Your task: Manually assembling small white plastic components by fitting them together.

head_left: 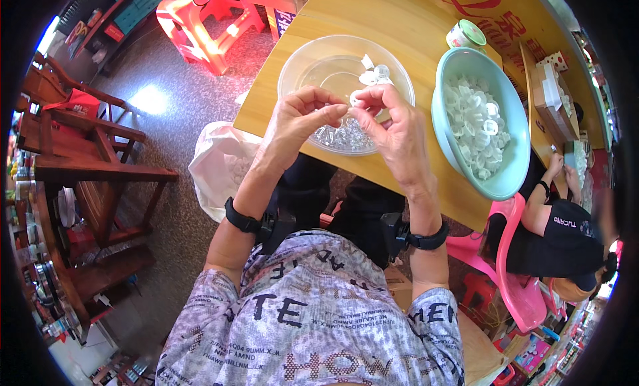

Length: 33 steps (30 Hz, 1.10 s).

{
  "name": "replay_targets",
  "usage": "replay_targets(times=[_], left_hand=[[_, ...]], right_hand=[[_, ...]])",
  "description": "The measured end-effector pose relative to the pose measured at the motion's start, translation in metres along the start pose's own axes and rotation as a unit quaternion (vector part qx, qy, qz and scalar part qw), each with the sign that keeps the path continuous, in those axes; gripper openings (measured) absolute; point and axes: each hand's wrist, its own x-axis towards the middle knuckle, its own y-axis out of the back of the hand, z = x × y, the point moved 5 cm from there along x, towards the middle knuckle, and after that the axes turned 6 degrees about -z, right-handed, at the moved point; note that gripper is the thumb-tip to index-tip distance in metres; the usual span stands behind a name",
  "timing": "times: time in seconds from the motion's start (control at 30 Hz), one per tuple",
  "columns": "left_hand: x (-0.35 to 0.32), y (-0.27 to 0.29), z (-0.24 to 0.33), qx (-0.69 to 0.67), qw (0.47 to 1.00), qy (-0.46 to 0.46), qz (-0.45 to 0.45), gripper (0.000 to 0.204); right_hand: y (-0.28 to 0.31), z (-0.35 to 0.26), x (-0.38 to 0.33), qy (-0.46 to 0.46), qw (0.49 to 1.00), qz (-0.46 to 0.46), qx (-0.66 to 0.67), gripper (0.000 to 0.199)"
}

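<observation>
Over a clear round plastic tub (289, 69), my two hands meet fingertip to fingertip. My right hand (394, 127) is closed in a pinch on a small round white plastic piece (355, 99). My left hand (301, 119) also pinches at the same spot; what lies between its fingertips is too small to make out. Below the fingers, many small clear plastic pieces (343, 136) lie in the near part of the tub. Several white plastic pieces (377, 74) sit at its far right side.
Right of the tub, a light-blue basin (447, 143) holds many translucent white pieces. A green-lidded container (466, 35) stands behind it on the wooden table (426, 19). A white sack (213, 163) is left of my legs. At right, another person (552, 219) works near a pink chair (512, 266).
</observation>
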Motion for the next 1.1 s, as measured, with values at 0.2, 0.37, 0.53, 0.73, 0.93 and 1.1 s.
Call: replay_targets(times=[0.2,0.37,0.53,0.73,0.93,1.1], left_hand=[[-0.004,-0.006,-0.015,-0.246,0.969,0.031,-0.002,0.014],[-0.005,-0.008,-0.015,-0.303,0.952,0.034,0.006,0.011],[-0.004,-0.012,-0.012,-0.321,0.947,0.024,-0.003,0.011],[-0.005,-0.017,-0.008,-0.271,0.962,0.030,-0.001,0.015],[-0.007,-0.014,-0.004,-0.189,0.982,-0.022,0.003,0.015],[-0.006,-0.017,-0.005,-0.233,0.972,-0.002,-0.005,0.014]], right_hand=[[-0.010,0.000,-0.008,0.041,0.996,0.072,-0.037,0.015],[-0.014,0.001,-0.010,0.053,0.993,0.100,-0.020,0.015],[-0.013,-0.004,-0.015,0.134,0.970,0.158,-0.130,0.018],[-0.005,-0.003,-0.020,0.152,0.966,0.167,-0.127,0.015],[-0.004,0.001,-0.022,0.051,0.990,0.132,0.018,0.009],[-0.007,0.009,-0.024,0.005,0.988,0.130,0.088,0.008]])
